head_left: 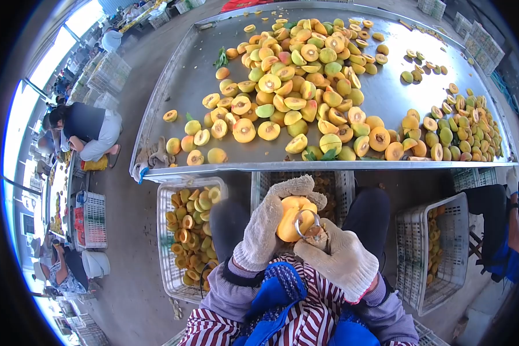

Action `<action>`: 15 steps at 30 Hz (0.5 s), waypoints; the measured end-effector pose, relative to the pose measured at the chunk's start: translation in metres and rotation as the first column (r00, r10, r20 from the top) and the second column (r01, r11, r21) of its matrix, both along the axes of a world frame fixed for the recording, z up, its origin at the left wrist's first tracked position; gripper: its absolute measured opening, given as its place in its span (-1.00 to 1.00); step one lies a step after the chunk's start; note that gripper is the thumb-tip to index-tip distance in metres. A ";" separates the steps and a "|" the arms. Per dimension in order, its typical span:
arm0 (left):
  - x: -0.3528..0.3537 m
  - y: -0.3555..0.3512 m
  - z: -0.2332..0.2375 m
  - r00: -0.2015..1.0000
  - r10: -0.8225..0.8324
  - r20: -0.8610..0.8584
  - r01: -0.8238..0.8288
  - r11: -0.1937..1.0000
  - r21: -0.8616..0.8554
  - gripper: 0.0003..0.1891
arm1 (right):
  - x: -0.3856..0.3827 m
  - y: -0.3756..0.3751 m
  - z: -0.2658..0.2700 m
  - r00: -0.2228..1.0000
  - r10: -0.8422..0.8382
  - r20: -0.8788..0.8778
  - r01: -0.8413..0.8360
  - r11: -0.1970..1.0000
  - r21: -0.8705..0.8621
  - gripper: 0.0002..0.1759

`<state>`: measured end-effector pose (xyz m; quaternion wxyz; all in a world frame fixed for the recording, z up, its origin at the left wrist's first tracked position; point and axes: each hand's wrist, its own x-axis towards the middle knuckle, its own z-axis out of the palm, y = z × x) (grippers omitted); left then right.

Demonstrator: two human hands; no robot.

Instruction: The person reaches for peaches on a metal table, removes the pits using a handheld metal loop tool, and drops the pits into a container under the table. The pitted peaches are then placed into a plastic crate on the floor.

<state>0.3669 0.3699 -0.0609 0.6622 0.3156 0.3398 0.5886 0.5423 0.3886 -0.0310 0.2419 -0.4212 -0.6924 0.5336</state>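
Observation:
My left hand [260,233], in a knitted work glove, is closed around a yellow peach half [287,224] above my lap. My right hand [347,262], gloved the same way, grips a pitting tool [299,226] with a curved metal loop. The loop rests against the peach half's cut face; the handle is mostly hidden by my fingers. Ahead of both hands, a metal table [176,124] bears a large heap of halved peaches [282,86], many with the pit cavity or stone showing.
Below the table's front edge stand a white crate [162,254] of peach halves at left and another crate [409,271] at right. A grey glove [151,154] lies on the table's left corner. One person [86,130] bends over at far left; another person's leg [484,210] shows at right.

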 end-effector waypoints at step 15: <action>0.016 -0.011 0.006 0.992 0.122 -0.017 -0.120 0.988 0.098 -0.18 | 0.005 -0.005 0.014 0.994 0.082 -0.075 -0.106 0.908 -0.406 -0.63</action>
